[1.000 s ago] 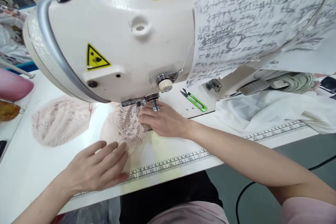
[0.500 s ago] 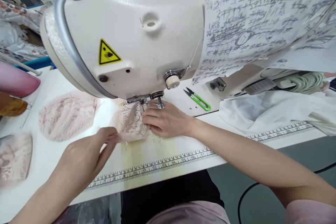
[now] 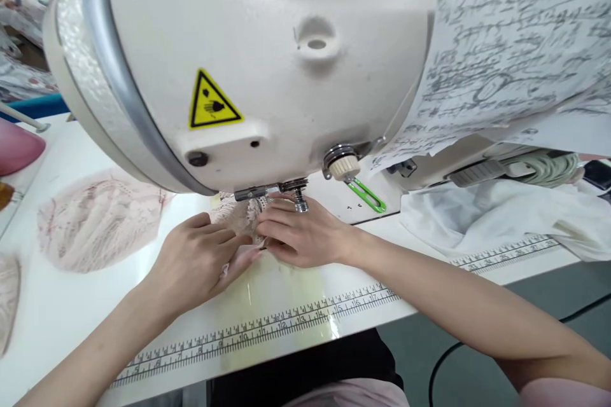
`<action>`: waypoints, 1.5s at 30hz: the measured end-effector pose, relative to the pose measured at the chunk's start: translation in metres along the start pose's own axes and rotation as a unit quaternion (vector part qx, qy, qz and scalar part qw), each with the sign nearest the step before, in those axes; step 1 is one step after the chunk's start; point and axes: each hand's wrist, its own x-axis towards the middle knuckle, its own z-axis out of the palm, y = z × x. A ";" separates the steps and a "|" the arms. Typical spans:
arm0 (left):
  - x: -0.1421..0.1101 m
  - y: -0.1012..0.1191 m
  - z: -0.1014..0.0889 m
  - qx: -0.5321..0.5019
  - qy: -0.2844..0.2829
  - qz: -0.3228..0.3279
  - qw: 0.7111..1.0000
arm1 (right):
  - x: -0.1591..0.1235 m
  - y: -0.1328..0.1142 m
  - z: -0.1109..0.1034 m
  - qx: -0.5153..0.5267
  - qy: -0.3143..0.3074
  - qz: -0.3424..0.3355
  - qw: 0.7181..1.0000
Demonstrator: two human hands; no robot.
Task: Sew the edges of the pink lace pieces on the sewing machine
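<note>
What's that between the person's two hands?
Pale lace fabric lies between the left hand and the right hand, just below the sewing machine; the head view shows it.

A pale pink top (image 3: 356, 393) had a sleeve (image 3: 563, 393) ending above the right elbow; black clothing (image 3: 305, 365) covered the lap; the left hand (image 3: 198, 261) and right hand (image 3: 303, 234) were bare.
</note>
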 end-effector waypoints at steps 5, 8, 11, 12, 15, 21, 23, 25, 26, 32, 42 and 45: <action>-0.002 0.001 0.002 0.071 -0.004 0.041 0.997 | -0.002 0.000 0.001 -0.034 0.005 0.006 0.999; -0.002 0.002 0.003 0.102 0.016 0.058 0.993 | -0.001 0.001 -0.002 -0.019 0.028 0.001 0.999; -0.004 0.002 0.004 0.085 0.026 0.052 0.995 | 0.001 0.000 -0.001 0.000 0.025 0.006 1.000; -0.005 0.002 0.004 0.074 0.024 0.045 0.996 | 0.001 -0.001 0.000 -0.002 0.021 0.007 1.000; -0.009 -0.001 0.005 0.047 0.017 0.031 0.998 | 0.002 -0.002 0.002 -0.034 0.033 -0.003 0.999; -0.009 -0.002 0.024 0.025 0.041 -0.020 0.999 | 0.003 -0.005 0.001 -0.119 0.091 0.001 0.989; -0.010 -0.002 0.033 0.008 0.038 -0.028 0.999 | 0.004 -0.006 0.001 -0.135 0.093 0.007 0.986; -0.011 -0.002 0.039 0.001 0.024 -0.025 0.999 | 0.005 -0.007 0.002 -0.125 0.094 0.006 0.988; -0.012 -0.003 0.041 0.002 0.019 -0.022 1.000 | 0.005 -0.008 0.003 -0.116 0.092 0.007 0.989; -0.016 -0.013 0.040 0.008 0.008 -0.008 1.000 | 0.002 -0.012 0.007 -0.088 0.045 0.012 0.995; -0.017 -0.022 0.036 -0.008 -0.001 -0.003 1.000 | 0.005 -0.015 0.011 -0.086 0.027 -0.008 0.996; -0.016 -0.025 0.035 -0.016 -0.001 -0.003 1.000 | 0.007 -0.017 0.013 -0.089 0.021 -0.013 0.996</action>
